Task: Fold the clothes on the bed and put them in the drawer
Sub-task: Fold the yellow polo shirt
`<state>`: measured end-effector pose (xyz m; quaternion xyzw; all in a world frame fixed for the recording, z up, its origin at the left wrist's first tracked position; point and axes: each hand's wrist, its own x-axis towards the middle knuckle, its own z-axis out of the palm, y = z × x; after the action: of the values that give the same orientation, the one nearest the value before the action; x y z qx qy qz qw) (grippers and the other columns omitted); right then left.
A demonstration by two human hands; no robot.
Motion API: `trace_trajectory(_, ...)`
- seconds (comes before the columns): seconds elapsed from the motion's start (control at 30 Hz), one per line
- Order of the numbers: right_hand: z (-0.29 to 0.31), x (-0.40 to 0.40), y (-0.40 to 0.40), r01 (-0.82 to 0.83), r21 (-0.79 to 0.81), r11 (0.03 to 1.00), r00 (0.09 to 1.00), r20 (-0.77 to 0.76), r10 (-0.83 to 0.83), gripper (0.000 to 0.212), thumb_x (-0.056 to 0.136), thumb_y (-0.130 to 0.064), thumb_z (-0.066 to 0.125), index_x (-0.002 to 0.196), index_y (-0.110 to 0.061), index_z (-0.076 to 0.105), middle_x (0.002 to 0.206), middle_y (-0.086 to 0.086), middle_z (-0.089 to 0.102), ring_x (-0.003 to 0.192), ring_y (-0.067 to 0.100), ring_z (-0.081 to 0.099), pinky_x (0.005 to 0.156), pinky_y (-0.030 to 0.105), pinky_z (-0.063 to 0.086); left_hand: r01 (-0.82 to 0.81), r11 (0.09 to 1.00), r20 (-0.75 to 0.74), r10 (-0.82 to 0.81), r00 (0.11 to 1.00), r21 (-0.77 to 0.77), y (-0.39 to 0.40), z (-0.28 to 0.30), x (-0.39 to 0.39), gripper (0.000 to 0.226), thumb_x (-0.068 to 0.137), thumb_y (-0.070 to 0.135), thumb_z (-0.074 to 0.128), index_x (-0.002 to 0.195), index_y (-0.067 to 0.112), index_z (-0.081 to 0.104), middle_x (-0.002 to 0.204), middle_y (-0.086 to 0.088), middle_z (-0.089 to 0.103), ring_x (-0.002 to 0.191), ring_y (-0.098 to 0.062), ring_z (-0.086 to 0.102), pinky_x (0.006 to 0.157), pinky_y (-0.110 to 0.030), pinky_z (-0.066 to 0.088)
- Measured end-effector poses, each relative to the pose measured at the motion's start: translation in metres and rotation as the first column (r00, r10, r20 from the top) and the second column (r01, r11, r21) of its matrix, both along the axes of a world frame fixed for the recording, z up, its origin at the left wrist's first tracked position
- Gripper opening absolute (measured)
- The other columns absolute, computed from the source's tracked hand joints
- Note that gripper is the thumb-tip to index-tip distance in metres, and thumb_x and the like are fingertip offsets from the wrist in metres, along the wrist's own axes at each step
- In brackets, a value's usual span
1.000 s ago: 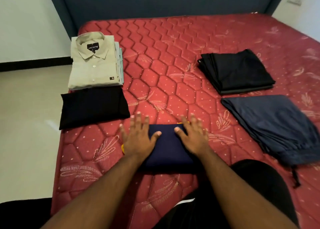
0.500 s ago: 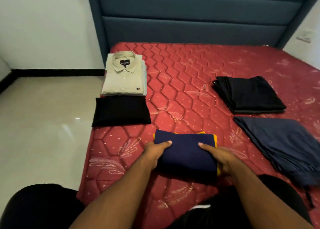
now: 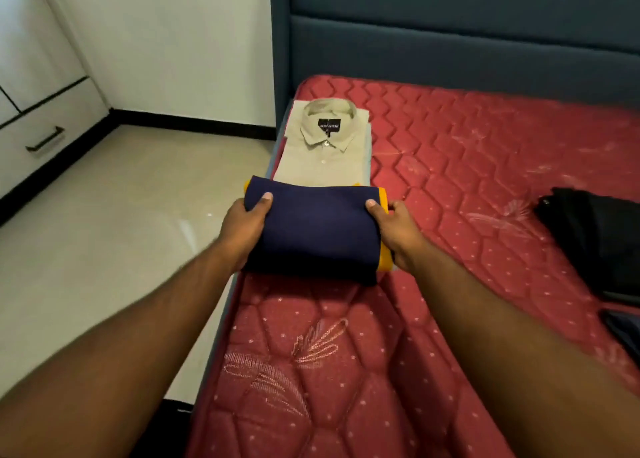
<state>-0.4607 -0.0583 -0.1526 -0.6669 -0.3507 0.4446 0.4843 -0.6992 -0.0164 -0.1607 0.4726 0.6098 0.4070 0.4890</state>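
Soft, even daylight fills the room; a pale sheen lies on the floor tiles (image 3: 114, 215) left of the left hand (image 3: 242, 230). Wide-angle bending curves the headboard (image 3: 450, 42) and drawer (image 3: 45, 139). Both forearms blur near the lower edge, and shadows stay faint

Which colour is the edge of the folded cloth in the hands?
Yellow-orange trim on navy cloth, head view.

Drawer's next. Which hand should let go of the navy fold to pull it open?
Left, probably. The left hand grips the fold on its floor-side edge, and the drawer handle is over that way. The right hand holds the edge over the bed.
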Motion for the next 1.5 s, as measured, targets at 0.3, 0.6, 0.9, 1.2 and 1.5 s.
trace_trajectory(0.3, -0.015, -0.024, 0.016, -0.395, 0.407, 0.824, 0.513, 0.841, -0.17, 0.035, 0.092, -0.031, 0.05, 0.111, -0.008, 0.069, 0.12, 0.012, 0.065, 0.116, 0.029, 0.056, 0.102, 0.035, 0.04, 0.608, 0.719, -0.884, 0.017, 0.467, 0.335, 0.021, -0.018, 0.023, 0.063, 0.09, 0.051, 0.031, 0.141, 0.02, 0.049, 0.147, -0.007, 0.048, 0.134, -0.029, 0.044, 0.11, -0.055, 0.03)
trace_trajectory(0.6, -0.064, -0.024, 0.061, -0.462, -0.287, 0.839, 0.311, 0.833, 0.457, 0.062, 0.088, -0.058, 0.018, 0.148, -0.043, 0.027, 0.16, -0.014, 0.018, 0.149, 0.015, 0.003, 0.12, 0.042, 0.0, 0.642, 0.762, -0.839, -0.294, 0.458, 0.084, 0.058, -0.075, 0.03, 0.075, 0.085, 0.06, 0.007, 0.151, 0.033, 0.029, 0.159, 0.007, 0.025, 0.148, -0.021, 0.02, 0.119, -0.05, 0.007)
trace_trajectory(0.9, -0.086, -0.019, 0.062, -0.494, -0.205, 0.845, 0.286, 0.879, 0.381, 0.057, 0.096, -0.055, 0.024, 0.148, -0.034, 0.032, 0.158, -0.006, 0.027, 0.149, 0.023, 0.012, 0.118, 0.051, 0.008, 0.64, 0.737, -0.848, -0.183, 0.498, 0.216, 0.057, -0.098, 0.026, 0.058, 0.098, 0.049, 0.026, 0.148, 0.023, 0.04, 0.155, -0.001, 0.035, 0.145, -0.028, 0.029, 0.115, -0.06, 0.017)
trace_trajectory(1.2, -0.013, -0.049, 0.075, -0.23, -0.802, 0.551, 0.037, 0.559, 0.829, 0.059, 0.098, -0.058, 0.007, 0.152, -0.038, -0.008, 0.158, 0.002, 0.028, 0.145, 0.032, 0.024, 0.108, 0.066, 0.024, 0.718, 0.591, -0.67, -0.704, 0.236, -0.368, 0.077, -0.033, 0.022, 0.069, 0.093, 0.058, 0.03, 0.155, 0.029, 0.016, 0.163, -0.004, 0.014, 0.15, -0.03, 0.011, 0.115, -0.065, 0.005)
trace_trajectory(1.5, 0.209, -0.161, 0.145, -0.067, -0.898, 0.434, -0.031, 0.437, 0.899, 0.077, 0.095, -0.05, 0.045, 0.154, -0.032, 0.0, 0.163, 0.0, -0.008, 0.149, 0.027, -0.011, 0.115, 0.059, 0.003, 0.626, 0.644, -0.689, -0.689, 0.225, -0.439, 0.151, 0.198, -0.072, 0.087, 0.092, 0.035, 0.056, 0.155, 0.03, -0.005, 0.164, -0.007, -0.005, 0.148, -0.036, -0.012, 0.103, -0.077, -0.01)
